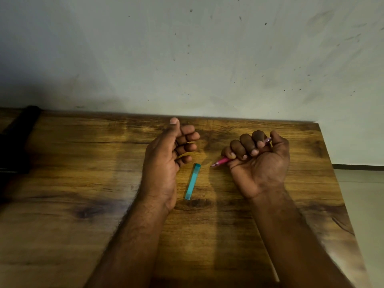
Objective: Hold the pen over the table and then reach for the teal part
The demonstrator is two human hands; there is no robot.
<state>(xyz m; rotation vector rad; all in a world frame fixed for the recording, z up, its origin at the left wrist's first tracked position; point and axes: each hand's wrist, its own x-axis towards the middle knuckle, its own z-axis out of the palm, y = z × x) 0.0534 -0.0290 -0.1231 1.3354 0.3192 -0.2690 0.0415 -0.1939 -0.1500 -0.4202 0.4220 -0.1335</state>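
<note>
Right now we grip a pink pen (pixel 222 161) in our right hand (pixel 259 163), fingers curled tightly round the barrel, with the tip poking out toward 8 o'clock and the other end showing above the knuckles near 1 o'clock. Our left hand (pixel 166 161) rests on its edge on the wooden table (pixel 62 204), holding nothing, its fingers loosely curled and the thumb pointing to 12 o'clock. Between our two hands lies a teal pen cap (pixel 192 181), flat on the wood, running from 7 o'clock up to 1 o'clock; it sits just beside our left palm and apart from the pen tip, which is off at its 2 o'clock. At 12 o'clock a grey marked wall (pixel 207 59) rises behind the table.
</note>
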